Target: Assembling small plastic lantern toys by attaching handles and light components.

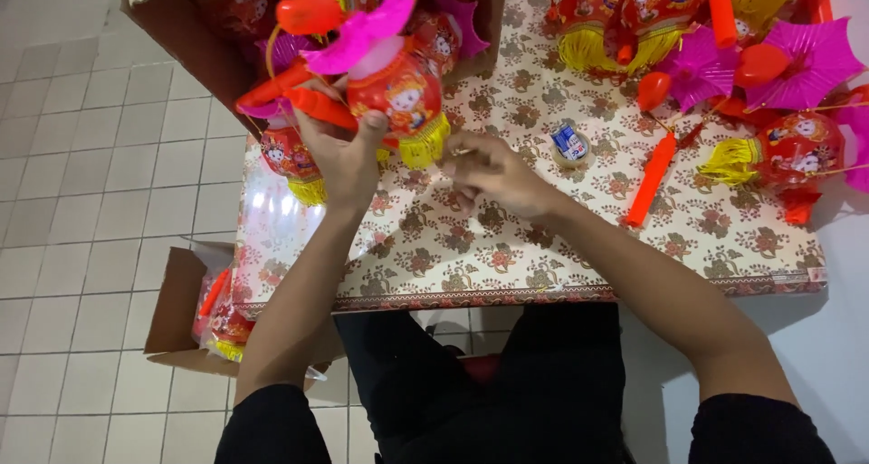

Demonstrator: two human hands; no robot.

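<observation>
A low table (543, 265) draped in a glossy floral-patterned cloth stands on a floor of pale square tiles (81, 156), with open cardboard boxes (172, 310) alongside and light glaring off the cloth's left edge.

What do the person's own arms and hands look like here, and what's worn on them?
Both arms are bare from the forearm down to the fingers. The left hand and the right hand wear no gloves, and no rings, watch or bracelet show in the head view. Short black sleeves cover the upper arms, ending near the elbows, and match the rest of the black clothing.
</observation>
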